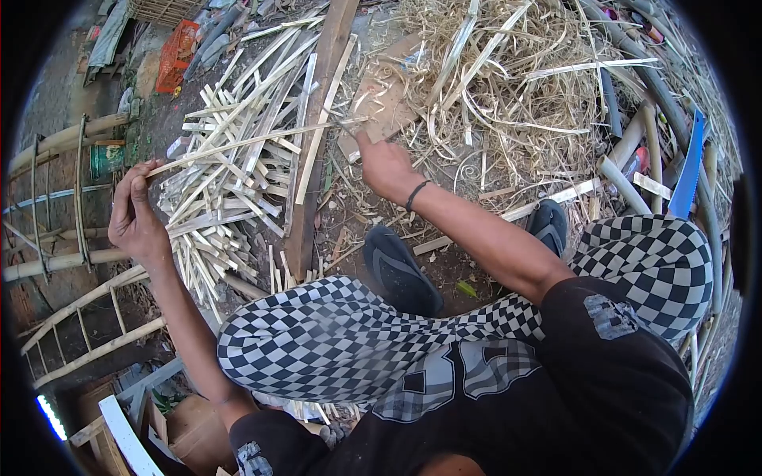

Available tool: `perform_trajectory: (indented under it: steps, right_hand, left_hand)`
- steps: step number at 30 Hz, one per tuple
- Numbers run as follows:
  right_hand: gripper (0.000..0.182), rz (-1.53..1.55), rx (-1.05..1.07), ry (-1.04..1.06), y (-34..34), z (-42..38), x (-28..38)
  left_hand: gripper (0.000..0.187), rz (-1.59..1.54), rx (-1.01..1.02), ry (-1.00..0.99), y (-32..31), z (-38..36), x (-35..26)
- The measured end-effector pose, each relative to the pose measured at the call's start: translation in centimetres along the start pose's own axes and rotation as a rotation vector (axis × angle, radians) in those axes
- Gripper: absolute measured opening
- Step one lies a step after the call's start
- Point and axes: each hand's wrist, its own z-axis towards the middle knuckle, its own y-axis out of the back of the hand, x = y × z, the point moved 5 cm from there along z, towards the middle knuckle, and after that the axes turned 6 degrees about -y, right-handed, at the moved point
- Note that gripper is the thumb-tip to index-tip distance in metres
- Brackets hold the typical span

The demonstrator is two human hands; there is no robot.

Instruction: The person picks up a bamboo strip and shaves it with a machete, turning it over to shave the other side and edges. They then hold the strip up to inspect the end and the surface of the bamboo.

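My left hand (139, 214) is closed on one end of a long thin bamboo strip (246, 143). The strip runs across to my right hand (387, 168), which is closed round what looks like a knife, its handle mostly hidden. Its narrow dark blade (341, 125) meets the far end of the strip. Beneath the strip lies a long wooden beam (308, 218). A heap of cut bamboo strips (230, 190) spreads between my left hand and the beam. Beyond my right hand is a flat brown board (386, 91) with shavings on it.
Curly bamboo shavings (508, 103) pile up at the top right. A blue handsaw (687, 166) stands by my right knee, near bamboo poles (623, 184). Bamboo ladder-like frames (87, 345) stand at the left. An orange crate (176, 57) sits at the upper left.
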Motion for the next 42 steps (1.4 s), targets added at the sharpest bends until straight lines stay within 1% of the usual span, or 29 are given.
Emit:
perform_trajectory:
  steps: [1, 4, 5, 6, 8, 10, 12, 13, 14, 16, 17, 18, 20, 21, 22, 24, 25, 27, 28, 30, 31, 32, 34, 35, 36, 38, 39, 40, 42]
  right_hand:
    - [0.028, -0.035, 0.000, 0.094, 0.5, -0.5, 0.9]
    - [0.028, -0.063, 0.015, 0.134, -2.4, -0.9, -1.9]
    - [0.028, -0.066, 0.012, -0.047, -3.4, -0.9, -4.5]
    - [0.028, -0.066, 0.004, -0.042, -3.3, -0.8, -5.5]
    - [0.026, -0.136, 0.012, -0.100, -3.1, 0.1, -7.0]
    - [0.024, -0.107, 0.002, -0.100, -3.3, 0.6, -5.1]
    - [0.026, -0.040, 0.009, -0.039, -1.9, 0.2, -2.9]
    - [0.024, -0.056, -0.001, 0.033, -1.2, -0.5, -2.0]
    - [0.024, -0.054, 0.003, 0.034, -1.7, -0.8, -2.5]
    - [0.022, -0.058, -0.027, -0.004, -3.7, -1.4, -5.3]
    - [0.022, -0.094, -0.067, -0.145, -5.8, -0.9, -8.4]
    - [0.022, -0.092, -0.066, -0.141, -5.2, -0.9, -9.4]
    - [0.019, -0.199, -0.054, -0.040, -4.5, -0.9, -9.8]
    - [0.021, -0.193, -0.015, -0.083, -4.7, -0.7, -9.6]
    - [0.021, -0.194, -0.015, -0.083, -4.7, -0.6, -9.4]
    - [0.024, -0.152, 0.056, -0.170, -4.9, -0.6, -9.5]
    - [0.024, -0.150, 0.057, -0.169, -4.9, -0.8, -9.6]
    - [0.029, -0.110, 0.075, -0.211, -4.6, -0.9, -9.8]
    - [0.029, -0.107, 0.068, -0.206, -4.4, -0.8, -9.6]
    - [0.036, -0.032, 0.149, -0.309, -4.5, -0.8, -9.9]
    - [0.039, 0.072, 0.162, -0.343, -5.2, -0.3, -10.6]
    - [0.039, 0.072, 0.158, -0.338, -5.6, 0.1, -11.0]
    - [0.036, 0.258, 0.097, -0.277, -5.7, 0.9, -10.6]
    - [0.035, 0.301, 0.023, -0.247, -5.6, 1.3, -10.2]
    - [0.035, 0.299, 0.022, -0.234, -5.2, 1.3, -9.1]
    - [0.035, 0.360, -0.028, -0.280, -2.6, 0.8, -6.2]
    - [0.033, 0.335, -0.042, -0.256, -0.6, 0.4, -3.8]
    - [0.033, 0.334, -0.046, -0.238, 0.6, 0.3, -1.9]
    - [0.030, 0.360, -0.188, 0.023, 3.5, -0.2, 2.7]
  left_hand:
    - [0.019, -0.018, -0.012, 0.025, 0.1, -0.1, 0.2]
    - [0.019, -0.037, 0.004, 0.023, 0.0, -0.2, 0.0]
    - [0.019, -0.030, 0.013, 0.013, 0.1, -0.2, 0.0]
    - [0.019, -0.030, 0.008, 0.005, 0.2, -0.4, 0.1]
    - [0.020, -0.079, 0.023, -0.004, 0.4, -0.7, 0.9]
    - [0.020, -0.095, 0.036, 0.006, 0.3, -0.7, 1.3]
    - [0.021, -0.059, 0.028, 0.035, 0.3, -0.8, 1.2]
    - [0.021, -0.061, 0.031, 0.041, 0.1, -1.0, 1.3]
    - [0.021, -0.076, 0.025, 0.051, 0.1, -1.1, 1.3]
    - [0.021, -0.102, 0.012, 0.062, 0.2, -0.9, 1.1]
    - [0.022, -0.095, -0.011, 0.088, -0.1, -0.9, 0.9]
    - [0.022, -0.091, -0.012, 0.087, -0.6, -1.1, 0.1]
    - [0.031, -0.035, -0.041, 0.180, -1.5, -1.1, -0.7]
    - [0.033, -0.012, -0.032, 0.237, -1.5, -1.2, -0.2]
    - [0.033, -0.013, -0.032, 0.238, -1.5, -1.1, -0.1]
    - [0.038, -0.090, -0.070, 0.291, -1.4, -1.0, 0.4]
    - [0.038, -0.086, -0.069, 0.290, -1.5, -0.9, 0.3]
    - [0.046, -0.189, -0.108, 0.343, -1.5, -0.5, 0.3]
    - [0.046, -0.189, -0.111, 0.335, -1.4, -0.4, 0.4]
    - [0.053, -0.224, -0.099, 0.323, -1.3, -0.3, 0.5]
    - [0.052, -0.257, -0.107, 0.316, -1.3, -0.2, 0.4]
    - [0.052, -0.255, -0.110, 0.311, -1.4, -0.2, 0.4]
    - [0.055, -0.294, -0.130, 0.289, -1.4, 0.0, 0.2]
    - [0.046, -0.342, -0.147, 0.278, -1.3, 0.1, 0.5]
    - [0.046, -0.337, -0.156, 0.272, -1.2, 0.2, 0.5]
    - [0.035, -0.229, -0.066, 0.277, -1.5, 0.4, 0.4]
    - [0.028, -0.256, -0.099, 0.272, -1.9, 0.4, -0.1]
    - [0.032, -0.138, -0.074, 0.226, -1.7, 0.6, -0.1]
    - [0.030, -0.046, -0.065, 0.150, -2.0, 1.0, -2.3]
